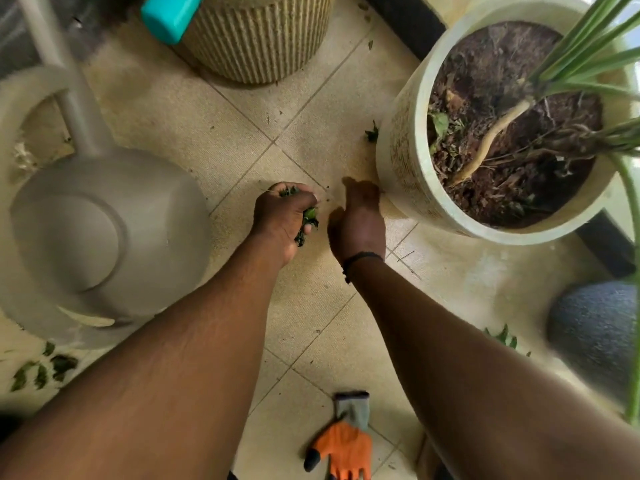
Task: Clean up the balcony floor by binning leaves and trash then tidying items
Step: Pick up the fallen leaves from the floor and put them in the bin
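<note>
My left hand (282, 218) grips a bunch of green leaves (308, 220) just above the beige tiled floor (194, 109). My right hand (358, 220) is low beside it, close to the base of the large cream plant pot (405, 157), fingers pointed down at the floor; its fingertips are hidden. One dark leaf (372, 133) lies against the pot's left side. More loose leaves (41, 368) lie at the lower left, and a few leaves (504, 337) lie at the lower right.
A grey watering can (100, 230) stands at the left. A ribbed woven basket (259, 39) with a teal object (171, 12) sits at the top. An orange and grey glove (344, 441) lies near the bottom. A dark round object (592, 327) is at the right.
</note>
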